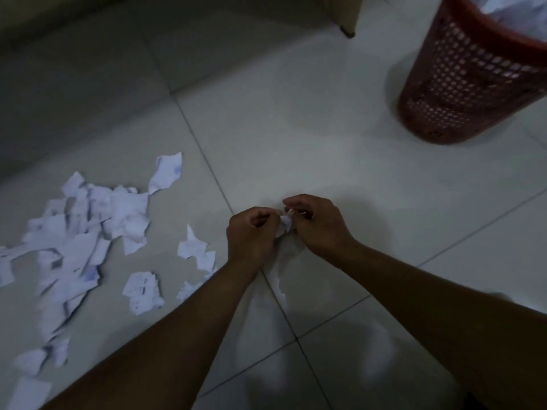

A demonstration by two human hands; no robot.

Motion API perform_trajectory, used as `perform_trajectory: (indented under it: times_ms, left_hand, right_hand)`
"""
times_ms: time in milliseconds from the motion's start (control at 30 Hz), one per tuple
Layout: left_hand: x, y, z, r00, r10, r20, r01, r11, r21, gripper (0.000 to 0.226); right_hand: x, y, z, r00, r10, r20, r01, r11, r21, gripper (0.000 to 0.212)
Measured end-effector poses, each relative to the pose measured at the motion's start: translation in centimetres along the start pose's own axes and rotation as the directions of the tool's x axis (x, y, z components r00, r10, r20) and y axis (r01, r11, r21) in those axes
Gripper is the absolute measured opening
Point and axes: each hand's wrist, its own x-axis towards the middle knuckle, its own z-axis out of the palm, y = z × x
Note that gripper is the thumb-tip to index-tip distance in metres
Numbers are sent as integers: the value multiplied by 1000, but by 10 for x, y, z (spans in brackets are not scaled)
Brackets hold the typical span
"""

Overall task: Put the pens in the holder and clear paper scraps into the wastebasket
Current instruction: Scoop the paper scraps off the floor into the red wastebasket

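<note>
The room is dim, and you are looking down at a pale tiled floor (310, 128). Your left hand (251, 232) and your right hand (318, 223) are meeting near the middle of the view, and both are pinching one small paper scrap (285, 223) between curled fingers. The scrap is hanging just above the floor.

A big heap of torn scraps (80, 232) is lying on the floor at the left, with some loose pieces (143, 291) nearer to your left arm. The red wastebasket (464, 84) is standing far to the right, well apart from the heap, and white paper is already showing inside it. No pens and no holder are showing in this view.

I think these scraps are very light, thin and soft, so they are crumpling easily and may be slipping from a loose grip. It seems better to press several together into a ball and to hold them by the middle, not by a torn edge.
</note>
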Motion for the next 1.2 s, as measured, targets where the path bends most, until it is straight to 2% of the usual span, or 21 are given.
perform_trajectory:
  times_ms: [100,200,333,400,467,533,600,633,700,767,833,900,967,1000,1067,1133,1200]
  left_hand:
    - [-2,-17,-32,991,-121,-48,117,990,-77,18]
    - [-7,-25,-59,955,-288,-77,259,929,-264,18]
    - [-14,-39,-92,925,-359,-126,302,894,-332,14]
    - [-20,-47,-104,933,-326,-152,272,916,-296,17]
    - [-27,-53,-108,954,-218,-207,182,967,-181,20]
    - [-35,-65,-115,961,5,-276,29,993,119,26]
    - [-46,-80,-124,940,235,-247,-104,887,450,41]
    - [-53,-89,-128,928,302,-218,-133,815,564,50]
    - [-65,-103,-133,932,305,-196,-93,724,683,64]
    - [-72,-111,-135,961,182,-210,28,689,724,72]
    - [-74,-119,-131,976,59,-212,111,699,707,76]
    - [-77,-129,-126,977,14,-213,136,726,674,75]
    - [-78,-140,-120,977,41,-210,110,747,655,71]
    - [-78,-142,-118,976,71,-206,83,752,653,68]
    - [-76,-147,-114,971,126,-204,33,774,632,63]
    - [-70,-147,-112,961,170,-216,-5,797,604,60]
    - [-59,-146,-114,948,204,-246,-33,829,558,57]
  right_hand:
    - [2,-14,34,994,4,107,-3,1000,-9,26]
    - [7,-29,63,972,-16,234,27,999,-43,21]
    - [11,-42,89,925,-66,374,118,986,-120,15]
    - [9,-43,98,921,-114,372,163,981,-102,14]
    - [7,-40,101,924,-186,334,227,970,-87,15]
    - [0,-34,104,893,-302,333,354,929,-107,17]
    - [-12,-25,109,841,-422,340,495,853,-167,18]
    - [-20,-19,113,813,-467,348,550,812,-193,18]
    - [-35,-9,121,756,-537,375,639,730,-242,20]
    - [-44,-1,128,683,-621,385,729,614,-303,24]
    - [-46,5,129,614,-672,413,789,507,-348,34]
    - [-47,10,126,558,-612,561,830,427,-359,62]
    - [-44,14,123,512,-494,703,858,340,-386,97]
    - [-42,13,123,509,-463,726,860,303,-410,108]
    - [-38,10,130,532,-436,725,846,290,-446,113]
    - [-29,3,143,581,-426,693,814,316,-488,104]
    - [-14,-7,159,598,-437,672,802,313,-510,89]
